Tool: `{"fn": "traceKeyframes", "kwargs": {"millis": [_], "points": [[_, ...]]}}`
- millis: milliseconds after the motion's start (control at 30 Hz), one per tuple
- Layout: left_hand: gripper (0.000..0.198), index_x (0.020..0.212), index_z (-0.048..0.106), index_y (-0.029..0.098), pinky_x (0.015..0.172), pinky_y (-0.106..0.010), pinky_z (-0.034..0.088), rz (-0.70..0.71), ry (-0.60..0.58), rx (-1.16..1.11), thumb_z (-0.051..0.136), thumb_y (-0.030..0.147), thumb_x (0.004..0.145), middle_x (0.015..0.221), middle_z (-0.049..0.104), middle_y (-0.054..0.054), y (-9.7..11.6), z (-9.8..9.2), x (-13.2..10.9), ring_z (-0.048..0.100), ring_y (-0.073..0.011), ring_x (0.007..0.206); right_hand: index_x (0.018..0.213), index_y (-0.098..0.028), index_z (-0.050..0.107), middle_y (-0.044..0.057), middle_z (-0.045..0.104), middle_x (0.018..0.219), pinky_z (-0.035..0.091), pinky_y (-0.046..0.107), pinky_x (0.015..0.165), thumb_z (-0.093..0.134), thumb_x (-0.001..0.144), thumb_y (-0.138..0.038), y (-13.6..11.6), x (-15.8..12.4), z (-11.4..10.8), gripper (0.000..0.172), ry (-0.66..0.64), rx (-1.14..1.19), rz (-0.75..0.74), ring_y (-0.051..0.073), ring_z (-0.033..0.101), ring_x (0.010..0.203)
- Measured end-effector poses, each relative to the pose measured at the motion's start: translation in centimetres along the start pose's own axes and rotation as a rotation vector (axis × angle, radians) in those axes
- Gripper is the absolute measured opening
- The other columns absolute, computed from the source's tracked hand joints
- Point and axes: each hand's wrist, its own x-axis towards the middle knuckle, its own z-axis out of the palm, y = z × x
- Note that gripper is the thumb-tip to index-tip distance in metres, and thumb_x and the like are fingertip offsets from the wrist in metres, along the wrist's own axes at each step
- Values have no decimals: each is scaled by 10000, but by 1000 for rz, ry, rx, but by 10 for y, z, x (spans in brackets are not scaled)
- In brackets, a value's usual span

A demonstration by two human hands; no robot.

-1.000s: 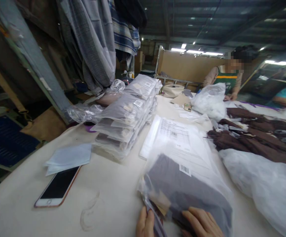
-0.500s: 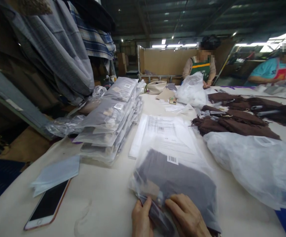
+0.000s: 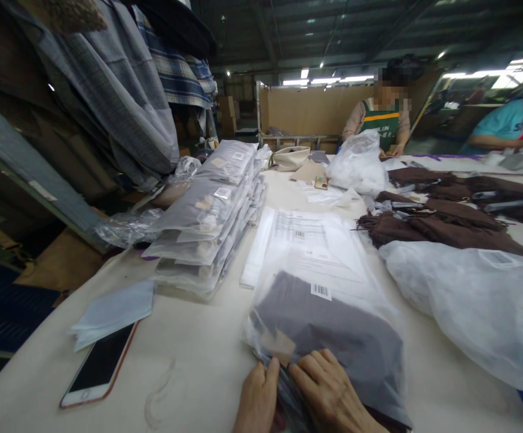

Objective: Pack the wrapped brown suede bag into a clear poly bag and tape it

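Pinched plastic edge: the left grip (image 3: 258,394) is closing thumb and finger on the near edge of a frosted, translucent plastic bag of folded grey cloth (image 3: 338,331); the right grip (image 3: 327,388) is bending its fingers over the same edge, its thumb hiding, so I cannot tell how tightly it is holding.
Bagged grey cloth: it is lying flat on the smooth cream table (image 3: 202,367), directly before the person, and looking light, soft and unbreakable; the film is probably sliding easily, so taking film and cloth together at both sides seems surest.
Tan card piece: a small, stiff-looking tan card (image 3: 282,347) is showing near the pinched edge.
White barcode label: a rectangular white sticker (image 3: 321,291) is sitting farther up the bag.
Printed white sheets: flat, black-printed white sheets (image 3: 306,233) are lying beyond the grey cloth.
Stacked grey packs: a layered pile of frosted, grey-filled plastic packs (image 3: 198,225) is slumping softly to the left.
Brown fabric: dark brown, rumpled fabric (image 3: 442,225) is spreading at the right.
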Motion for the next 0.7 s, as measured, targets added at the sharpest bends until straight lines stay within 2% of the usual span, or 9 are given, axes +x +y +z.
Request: {"fn": "traceKeyframes", "kwargs": {"millis": [133, 200, 267, 367, 467, 500, 567, 633, 700], "points": [[508, 681, 639, 183, 596, -261, 464, 29, -69, 194, 287, 484, 891, 478, 593, -49, 5, -8, -3, 613, -185, 558, 946, -162, 566, 34, 557, 712, 291, 312, 618, 247, 955, -181, -2, 6, 8, 319, 55, -39, 23, 169, 431, 632], [504, 709, 652, 183, 612, -259, 466, 47, -80, 314, 265, 435, 910, 521, 623, -61, 9, -11, -4, 633, -187, 602, 896, -169, 572, 34, 562, 722, 291, 315, 619, 232, 961, -193, -3, 12, 11, 347, 61, -52, 25, 170, 426, 635], [465, 766, 665, 180, 634, -278, 474, 58, -74, 389, 277, 389, 915, 655, 679, -92, 14, -14, -6, 656, -204, 678, 861, -173, 576, 31, 558, 711, 291, 315, 607, 217, 966, -207, -4, 18, 12, 376, 72, -62, 9, 169, 419, 626], [421, 834, 667, 186, 665, -343, 492, 65, -38, 555, 296, 365, 921, 807, 707, -127, 17, -16, -9, 673, -253, 768, 887, -165, 583, 32, 559, 716, 299, 309, 600, 272, 955, -192, -1, 23, 11, 320, 107, -78, -10, 162, 427, 627], [378, 813, 655, 203, 623, -368, 505, 103, 69, 809, 331, 361, 926, 750, 711, -98, 13, -15, -12, 681, -285, 736, 904, -162, 591, 43, 567, 744, 320, 304, 626, 356, 919, -141, 8, 27, 8, 236, 150, -111, -3, 157, 453, 658], [339, 790, 645, 209, 593, -339, 504, 151, 123, 854, 364, 346, 921, 710, 707, -70, 9, -13, -12, 683, -270, 701, 912, -162, 594, 45, 568, 749, 325, 303, 635, 377, 905, -122, 11, 29, 6, 221, 168, -127, 5, 156, 459, 667], [267, 737, 613, 215, 524, -258, 477, 338, 250, 856, 425, 297, 908, 627, 679, -11, -2, -10, -11, 671, -207, 611, 924, -157, 600, 46, 572, 748, 330, 300, 640, 398, 883, -91, 16, 32, 4, 216, 213, -164, 12, 153, 459, 668], [275, 666, 562, 207, 463, -221, 438, 609, 410, 812, 434, 258, 905, 545, 615, 18, -12, -7, -7, 621, -153, 504, 923, -143, 604, 48, 574, 731, 334, 298, 631, 400, 877, -85, 20, 35, 3, 217, 259, -198, -8, 152, 455, 657], [269, 678, 545, 191, 468, -215, 442, 871, 572, 737, 414, 233, 910, 531, 571, 14, -17, -6, 0, 579, -131, 474, 897, -136, 605, 49, 570, 707, 340, 297, 621, 394, 881, -94, 22, 36, 1, 216, 270, -201, -36, 155, 456, 650]]}}
